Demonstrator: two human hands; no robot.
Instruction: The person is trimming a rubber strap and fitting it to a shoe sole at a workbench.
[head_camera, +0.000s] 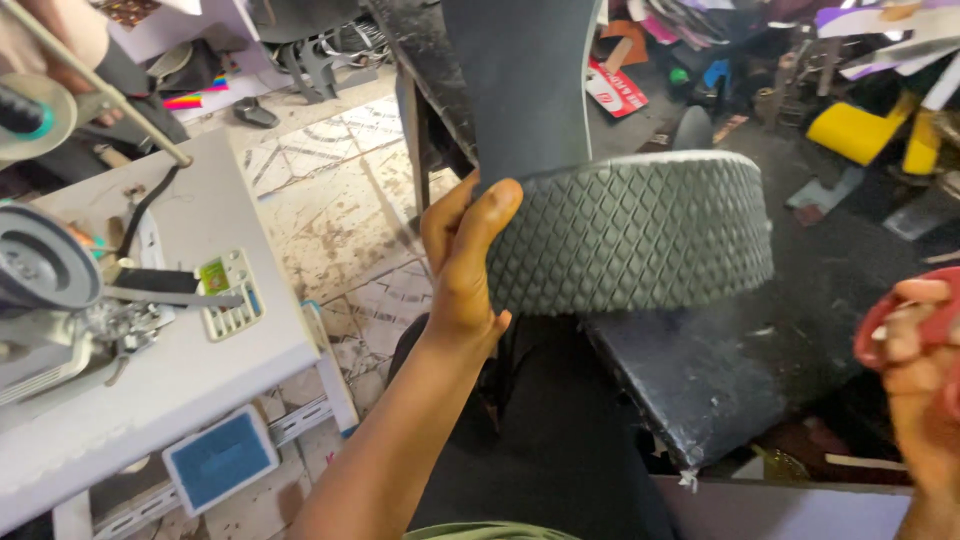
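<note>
Cluttered workshop; left hand (462, 262) gripping rubber sole (630, 232)

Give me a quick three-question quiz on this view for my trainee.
1. True or false: the left hand grips the edge of the grey sole.
2. What pattern covers the sole? A) diamonds B) stripes C) dots
3. What colour is the item in the right hand?

Key: 1 true; 2 A; 3 red.
</note>
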